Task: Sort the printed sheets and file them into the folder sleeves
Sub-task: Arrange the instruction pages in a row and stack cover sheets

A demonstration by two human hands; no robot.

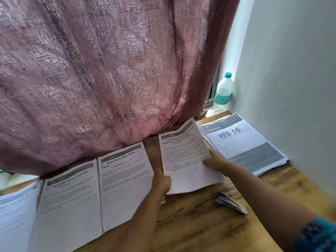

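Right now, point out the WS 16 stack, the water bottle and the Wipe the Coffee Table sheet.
WS 16 stack (pixel 236 140), head view, white middle of its top page.
water bottle (pixel 222 95), head view, its label.
Wipe the Coffee Table sheet (pixel 125 182), head view, body text.

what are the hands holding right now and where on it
Both hold the sheet headed "Charging Small Items". The left hand grips its lower left edge, and the right hand pinches its right edge.

The sheet I hold (pixel 187 153) reads "Charging Small Items and Returning Them to Place". Beside it, one sheet (pixel 125 182) says "Wipe the Coffee Table Clean", another (pixel 71 200) "Bedside Table Cleaning". The stack (pixel 241 142) shows "LIVING ROOM" and "WS 16".
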